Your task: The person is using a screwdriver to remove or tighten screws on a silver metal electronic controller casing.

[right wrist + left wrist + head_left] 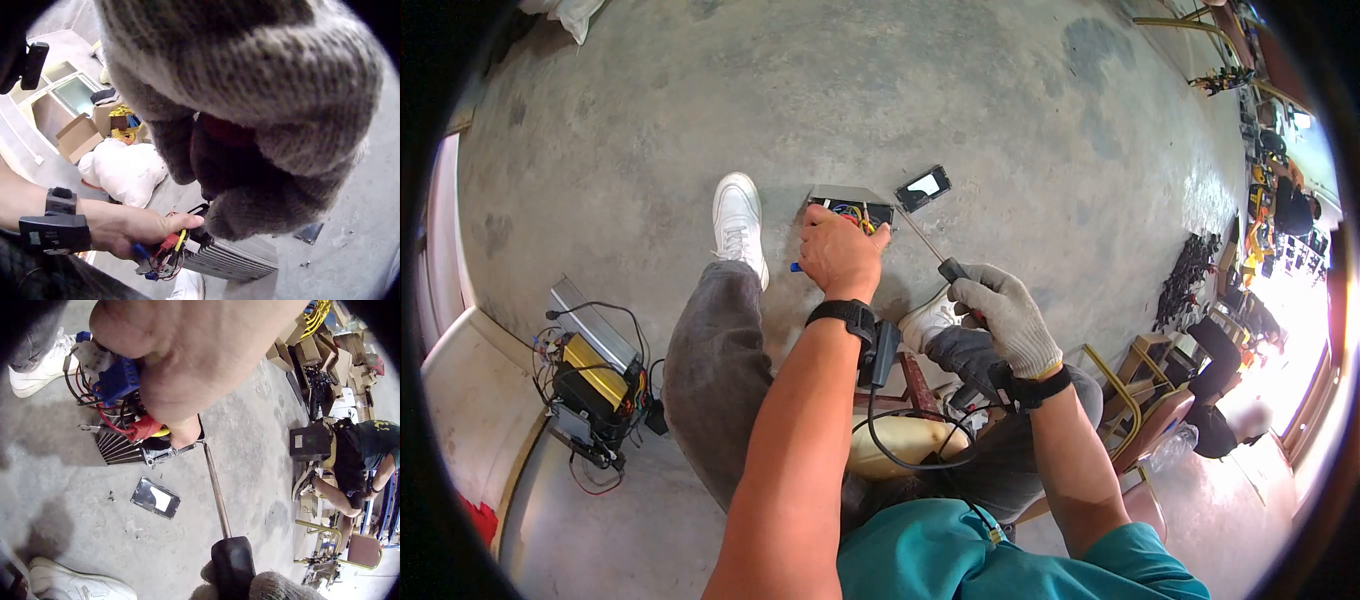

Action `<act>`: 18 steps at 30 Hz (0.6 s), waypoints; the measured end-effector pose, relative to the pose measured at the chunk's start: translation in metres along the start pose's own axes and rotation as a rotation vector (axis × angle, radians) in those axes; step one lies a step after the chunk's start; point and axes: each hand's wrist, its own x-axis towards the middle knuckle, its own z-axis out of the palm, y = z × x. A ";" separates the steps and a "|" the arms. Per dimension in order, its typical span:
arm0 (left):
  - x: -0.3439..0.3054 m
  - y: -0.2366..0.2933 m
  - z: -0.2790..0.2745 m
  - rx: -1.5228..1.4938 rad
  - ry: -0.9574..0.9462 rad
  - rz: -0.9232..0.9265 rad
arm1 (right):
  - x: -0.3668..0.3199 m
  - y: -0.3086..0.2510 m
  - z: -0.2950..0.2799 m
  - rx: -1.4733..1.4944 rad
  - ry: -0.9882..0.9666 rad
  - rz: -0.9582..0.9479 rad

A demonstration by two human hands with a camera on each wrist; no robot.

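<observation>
A finned metal controller box lies on the concrete floor with coloured wires spilling from its open end. My bare left hand grips that wire bundle at the box's mouth. My gloved right hand grips the dark handle of a long screwdriver. The screwdriver's shaft runs to the box's corner, next to my left fingers. A small black cover plate lies loose on the floor beside the box.
Another opened electronics unit with yellow parts and cables sits on the floor at the left. White shoes flank the box. Another person crouches among boxes at the far right. Chairs and clutter fill the right side.
</observation>
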 end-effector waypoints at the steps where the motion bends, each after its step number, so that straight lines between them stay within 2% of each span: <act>1: 0.000 0.000 0.000 0.007 0.002 0.002 | -0.001 -0.001 0.000 -0.009 0.008 -0.011; 18: 0.002 -0.001 0.001 0.020 -0.016 0.013 | 0.001 0.004 -0.001 -0.034 -0.013 -0.031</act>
